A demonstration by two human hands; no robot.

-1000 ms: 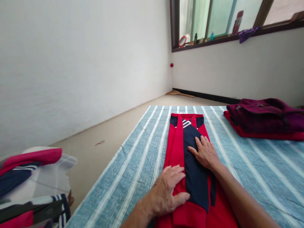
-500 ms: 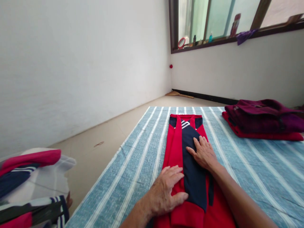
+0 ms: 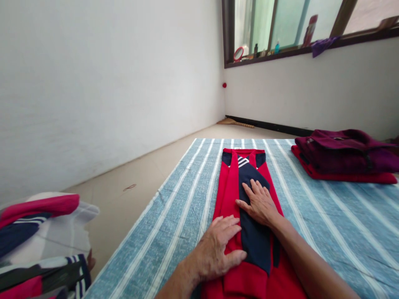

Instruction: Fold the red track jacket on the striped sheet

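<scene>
A red and navy jacket with white stripes near its collar end lies folded lengthwise on a blue striped sheet. My left hand rests on its left side near the lower part, fingers stretched and thumb apart. Higher up, my right hand lies flat on the navy panel with its fingers spread. Neither hand grips the cloth. The jacket's lowest part runs out of view at the bottom edge, and my right forearm covers some of its right side.
Folded purple and red clothes are stacked at the right. More red, navy and white garments sit low at the left with white plastic. A broom lies by the far wall. Small items, including a round mirror, line the windowsill.
My right hand has slid slightly left and toward me over the navy panel. My left hand stays in nearly the same place on the jacket.
</scene>
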